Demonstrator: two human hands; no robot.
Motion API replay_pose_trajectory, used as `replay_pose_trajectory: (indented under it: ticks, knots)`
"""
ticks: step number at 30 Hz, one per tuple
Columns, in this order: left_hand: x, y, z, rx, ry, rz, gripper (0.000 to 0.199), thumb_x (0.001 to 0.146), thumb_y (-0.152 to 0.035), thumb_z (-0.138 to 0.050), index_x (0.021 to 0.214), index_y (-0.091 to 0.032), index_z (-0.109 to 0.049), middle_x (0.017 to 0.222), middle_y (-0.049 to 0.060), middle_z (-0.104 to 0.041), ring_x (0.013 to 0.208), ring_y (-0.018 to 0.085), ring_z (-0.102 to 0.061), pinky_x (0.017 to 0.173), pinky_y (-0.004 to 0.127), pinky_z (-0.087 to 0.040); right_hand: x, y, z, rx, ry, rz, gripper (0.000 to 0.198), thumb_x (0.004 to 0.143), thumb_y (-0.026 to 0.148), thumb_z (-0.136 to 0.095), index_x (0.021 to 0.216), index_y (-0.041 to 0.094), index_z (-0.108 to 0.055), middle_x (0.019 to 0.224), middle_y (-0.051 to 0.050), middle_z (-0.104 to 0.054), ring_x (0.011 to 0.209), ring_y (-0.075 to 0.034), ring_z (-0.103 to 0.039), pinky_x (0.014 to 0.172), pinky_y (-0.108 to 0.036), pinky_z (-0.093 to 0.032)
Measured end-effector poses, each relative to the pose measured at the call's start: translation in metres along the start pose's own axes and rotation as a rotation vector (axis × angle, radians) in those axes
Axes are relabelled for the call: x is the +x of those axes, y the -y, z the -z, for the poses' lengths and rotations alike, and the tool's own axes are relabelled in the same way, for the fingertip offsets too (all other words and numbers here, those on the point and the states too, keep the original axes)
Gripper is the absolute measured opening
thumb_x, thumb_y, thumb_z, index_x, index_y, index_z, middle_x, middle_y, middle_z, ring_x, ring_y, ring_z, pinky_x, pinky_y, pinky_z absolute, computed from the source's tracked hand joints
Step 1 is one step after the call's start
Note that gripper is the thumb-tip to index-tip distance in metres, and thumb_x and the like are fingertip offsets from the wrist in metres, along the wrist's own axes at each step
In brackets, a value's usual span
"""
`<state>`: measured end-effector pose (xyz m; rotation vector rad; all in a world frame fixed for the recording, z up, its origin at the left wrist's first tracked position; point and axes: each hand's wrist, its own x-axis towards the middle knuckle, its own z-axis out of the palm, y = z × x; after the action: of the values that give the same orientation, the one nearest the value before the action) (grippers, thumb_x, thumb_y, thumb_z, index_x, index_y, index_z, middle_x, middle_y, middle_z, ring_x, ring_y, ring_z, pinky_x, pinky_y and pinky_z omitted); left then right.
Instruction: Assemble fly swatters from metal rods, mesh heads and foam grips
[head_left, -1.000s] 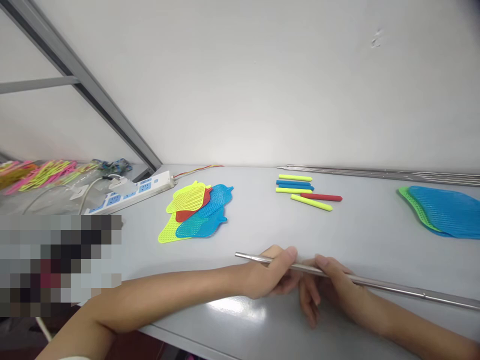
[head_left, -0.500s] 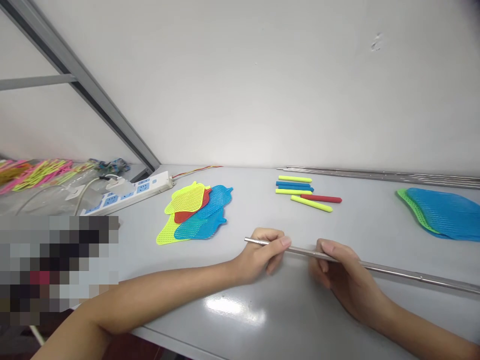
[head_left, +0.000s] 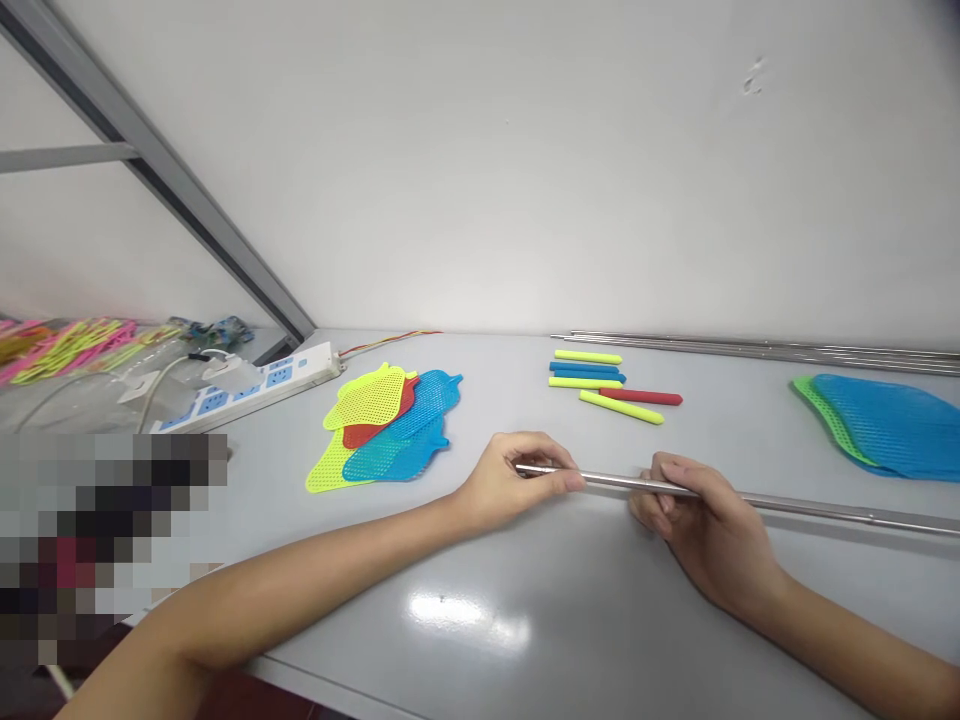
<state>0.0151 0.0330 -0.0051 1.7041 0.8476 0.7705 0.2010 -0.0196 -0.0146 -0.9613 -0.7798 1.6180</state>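
A thin telescopic metal rod (head_left: pixel 810 508) slants across the table, running out of view on the right. Its narrow end lies in my left hand (head_left: pixel 517 480), with thumb and fingers closed round it. My right hand (head_left: pixel 705 520) grips the same rod further along, thumb on top. Beyond the hands lie several plastic handle sleeves: yellow (head_left: pixel 621 407), blue (head_left: pixel 586 370) and red (head_left: pixel 641 397). Left of my left hand is a loose pile of mesh fly swatter heads in yellow (head_left: pixel 367 397), red (head_left: pixel 375 430) and blue (head_left: pixel 424 405).
More metal rods (head_left: pixel 750 348) lie along the wall at the back right. Blue and green mesh heads (head_left: pixel 892 425) are stacked at the right. A white power strip (head_left: pixel 247 390) with plugs and cables sits at the left, near bagged colourful strips (head_left: pixel 75 350). A grey metal frame (head_left: pixel 187 210) rises there.
The rod's narrow end has moved right and into my left hand, whose fingers now surround it. My right hand has shifted slightly right and up with the rod.
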Motion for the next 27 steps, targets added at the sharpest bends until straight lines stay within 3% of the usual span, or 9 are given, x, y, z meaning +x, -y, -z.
replay_pose_trajectory:
  ticks: [5, 9, 12, 15, 21, 27]
  knots:
    - [-0.001, 0.004, -0.001, 0.339, -0.033, -0.085, 0.024, 0.076, -0.036, -0.052, 0.077, -0.014, -0.061, 0.068, 0.001, -0.057, 0.058, 0.008, -0.047, 0.053, 0.019, -0.037, 0.002, -0.001, 0.001, -0.087, -0.050, 0.033, 0.030, 0.078, 0.026, -0.039, 0.049, 0.018, -0.038, 0.043, 0.000, -0.038, 0.048, -0.012, -0.032, 0.048, -0.027, -0.022]
    - [-0.003, 0.004, 0.000, 0.790, 0.035, -0.184, 0.028, 0.086, -0.033, -0.035, 0.081, -0.015, -0.055, 0.072, 0.002, -0.054, 0.066, 0.011, -0.047, 0.062, 0.022, -0.037, 0.003, -0.002, -0.002, -0.208, -0.055, 0.018, 0.029, 0.079, 0.028, -0.040, 0.052, 0.018, -0.038, 0.046, 0.000, -0.041, 0.050, -0.013, -0.033, 0.049, -0.026, -0.024]
    - [-0.004, 0.004, 0.000, 1.014, 0.095, -0.216, 0.031, 0.088, -0.031, -0.026, 0.077, -0.015, -0.050, 0.071, 0.002, -0.052, 0.066, 0.013, -0.046, 0.060, 0.024, -0.037, 0.004, -0.003, -0.004, -0.262, -0.033, 0.024, 0.031, 0.080, 0.030, -0.038, 0.052, 0.019, -0.038, 0.047, 0.000, -0.041, 0.050, -0.013, -0.035, 0.049, -0.026, -0.026]
    - [-0.006, 0.005, 0.000, 1.094, 0.151, -0.247, 0.031, 0.088, -0.031, -0.023, 0.075, -0.016, -0.047, 0.069, 0.001, -0.052, 0.062, 0.013, -0.046, 0.057, 0.024, -0.037, 0.005, -0.001, -0.003, -0.328, 0.009, 0.040, 0.034, 0.082, 0.033, -0.034, 0.051, 0.019, -0.037, 0.047, 0.000, -0.042, 0.050, -0.013, -0.037, 0.051, -0.026, -0.029]
    - [-0.011, 0.008, 0.000, 1.076, 0.176, -0.276, 0.026, 0.088, -0.026, -0.023, 0.073, -0.017, -0.042, 0.065, 0.001, -0.051, 0.057, 0.013, -0.047, 0.052, 0.024, -0.036, 0.002, 0.010, -0.001, -0.669, 0.350, -0.022, 0.052, 0.087, 0.040, -0.017, 0.057, 0.017, -0.053, 0.061, -0.005, -0.058, 0.065, -0.018, -0.050, 0.068, -0.031, -0.035]
    - [-0.019, 0.005, -0.004, 1.073, 0.223, -0.261, 0.024, 0.086, -0.025, -0.025, 0.070, -0.018, -0.040, 0.061, -0.001, -0.052, 0.050, 0.013, -0.048, 0.046, 0.024, -0.034, -0.005, 0.015, 0.002, -0.827, 0.381, -0.046, 0.056, 0.088, 0.042, -0.010, 0.061, 0.019, -0.054, 0.070, -0.004, -0.060, 0.078, -0.020, -0.049, 0.078, -0.035, -0.032]
